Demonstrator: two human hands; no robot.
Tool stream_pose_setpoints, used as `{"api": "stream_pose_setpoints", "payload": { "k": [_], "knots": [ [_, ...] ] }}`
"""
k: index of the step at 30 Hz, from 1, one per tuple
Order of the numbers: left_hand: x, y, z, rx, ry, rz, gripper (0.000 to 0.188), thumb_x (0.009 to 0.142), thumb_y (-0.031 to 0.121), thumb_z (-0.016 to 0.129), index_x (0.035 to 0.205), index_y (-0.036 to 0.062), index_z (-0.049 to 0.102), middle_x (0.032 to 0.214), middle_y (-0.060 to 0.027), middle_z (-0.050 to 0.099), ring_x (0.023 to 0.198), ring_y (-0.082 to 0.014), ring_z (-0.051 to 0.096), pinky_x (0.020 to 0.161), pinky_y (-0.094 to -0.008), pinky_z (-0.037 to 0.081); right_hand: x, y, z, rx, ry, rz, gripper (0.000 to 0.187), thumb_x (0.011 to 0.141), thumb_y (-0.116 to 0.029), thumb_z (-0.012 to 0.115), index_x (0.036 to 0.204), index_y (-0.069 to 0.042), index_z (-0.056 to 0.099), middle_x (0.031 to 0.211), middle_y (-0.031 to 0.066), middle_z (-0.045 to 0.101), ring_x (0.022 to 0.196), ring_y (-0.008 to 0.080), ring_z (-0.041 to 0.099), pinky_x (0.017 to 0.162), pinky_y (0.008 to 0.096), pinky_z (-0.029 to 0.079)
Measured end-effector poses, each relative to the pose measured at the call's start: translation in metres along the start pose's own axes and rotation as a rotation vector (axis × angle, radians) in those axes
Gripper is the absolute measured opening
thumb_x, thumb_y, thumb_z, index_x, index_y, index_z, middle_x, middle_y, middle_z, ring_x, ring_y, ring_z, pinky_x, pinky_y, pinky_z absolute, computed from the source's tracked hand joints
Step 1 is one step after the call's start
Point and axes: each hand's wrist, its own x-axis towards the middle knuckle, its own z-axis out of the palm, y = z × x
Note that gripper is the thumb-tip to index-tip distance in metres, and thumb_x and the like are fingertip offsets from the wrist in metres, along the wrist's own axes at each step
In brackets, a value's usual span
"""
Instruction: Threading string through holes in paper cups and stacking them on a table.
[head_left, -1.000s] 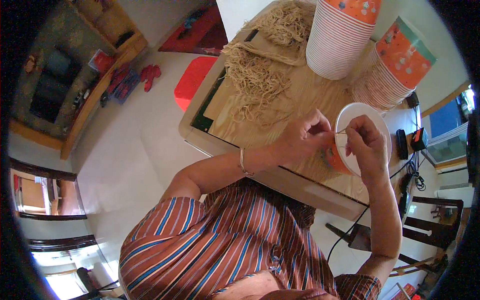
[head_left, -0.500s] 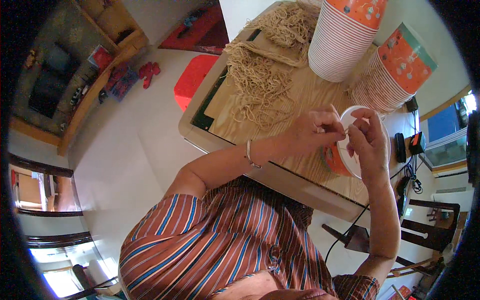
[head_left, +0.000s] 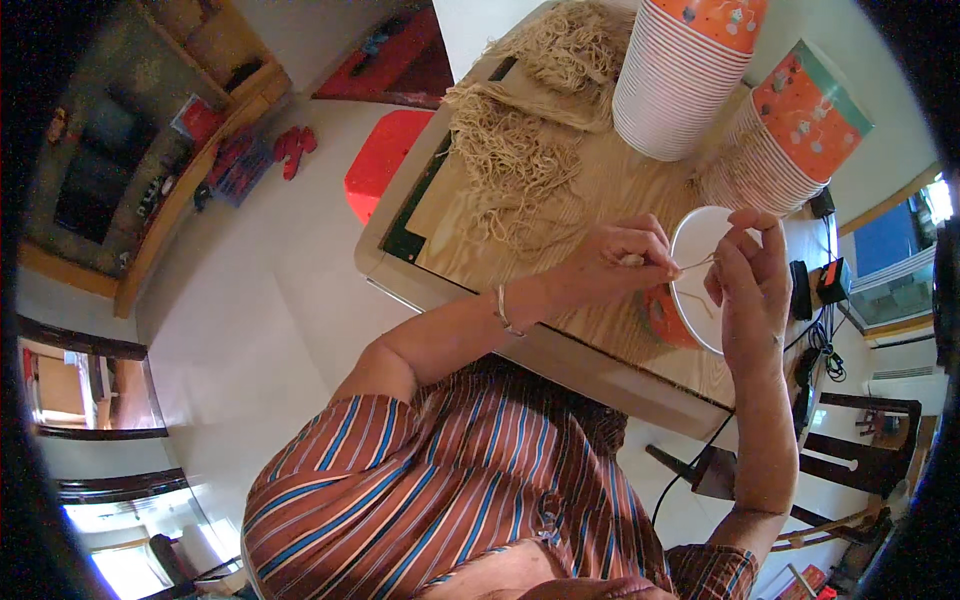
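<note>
A short, thin tan strand of string (head_left: 699, 264) stretches between my two hands. My left hand (head_left: 628, 255) pinches one end, with a silver bangle on its wrist. At the other end, the thumb and fingers of my right hand (head_left: 752, 275) are closed on the string. Both hands are over the mouth of an orange paper tub (head_left: 672, 318) with a white inside, which stands near the table's front edge. A bit of tan strand shows inside the tub; my right hand hides part of its rim.
Tangled tan string (head_left: 515, 165) lies heaped on the wooden table (head_left: 610, 195). Behind are a tall stack of paper tubs (head_left: 675, 85) and a second, tilted stack (head_left: 790, 135). Black cables (head_left: 822, 345) hang at the right. A red stool (head_left: 382, 165) stands left of the table.
My hands have drawn slightly apart, so more of the string shows between them. My right hand's fingers have shifted, and more of the tub's inside is visible.
</note>
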Motion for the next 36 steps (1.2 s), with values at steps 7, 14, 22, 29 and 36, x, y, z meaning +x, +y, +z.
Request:
{"api": "stream_pose_setpoints", "payload": {
  "k": [7,14,22,29,36],
  "knots": [
    [-0.017,-0.001,0.016,-0.501,0.265,-0.420,0.010,0.087,0.009,0.065,0.093,0.0023,0.069,0.095,-0.0038,0.061,0.089,-0.0145,0.059,0.078,-0.0276,0.049,0.001,0.002,0.000,-0.011,-0.003,0.005,0.021,0.089,-0.001,0.053,0.107,-0.011,0.049,0.073,-0.0025,0.050,0.055,0.0027,0.039,0.046,0.0190,0.031],
    [-0.025,-0.003,0.020,-0.662,0.302,-0.406,0.009,0.087,0.009,0.062,0.091,0.0012,0.062,0.093,-0.0034,0.059,0.087,-0.0123,0.058,0.078,-0.0285,0.048,0.000,0.001,0.001,-0.096,0.013,-0.031,0.019,0.089,-0.002,0.054,0.104,-0.012,0.050,0.074,-0.0034,0.051,0.056,0.0021,0.039,0.046,0.0185,0.031],
    [-0.024,0.007,0.005,0.043,0.085,-0.286,0.015,0.085,0.004,0.059,0.100,0.0059,0.058,0.098,-0.0064,0.057,0.090,-0.0182,0.058,0.082,-0.0322,0.048,-0.003,0.000,0.000,-0.208,-0.032,0.003,0.016,0.089,-0.003,0.052,0.103,-0.011,0.051,0.072,-0.0045,0.049,0.058,0.0021,0.039,0.050,0.0193,0.032],
    [0.026,0.013,-0.014,0.624,-0.243,0.300,0.025,0.081,0.010,0.063,0.105,0.0162,0.065,0.124,-0.0098,0.058,0.121,-0.0337,0.048,0.100,-0.0471,0.039,-0.009,-0.004,-0.008,-0.339,-0.056,0.021,0.010,0.089,-0.004,0.056,0.098,-0.007,0.057,0.074,-0.0029,0.055,0.064,0.0029,0.045,0.056,0.0201,0.037],
    [0.030,0.044,-0.014,0.862,-0.482,0.530,0.013,0.077,0.021,0.063,0.090,0.0176,0.065,0.104,-0.0034,0.061,0.111,-0.0262,0.054,0.095,-0.0383,0.044,-0.013,-0.008,-0.022,-0.587,-0.051,-0.190,0.013,0.088,-0.001,0.056,0.100,-0.003,0.057,0.075,0.0003,0.057,0.068,0.0073,0.051,0.062,0.0238,0.043]
  ]
}}
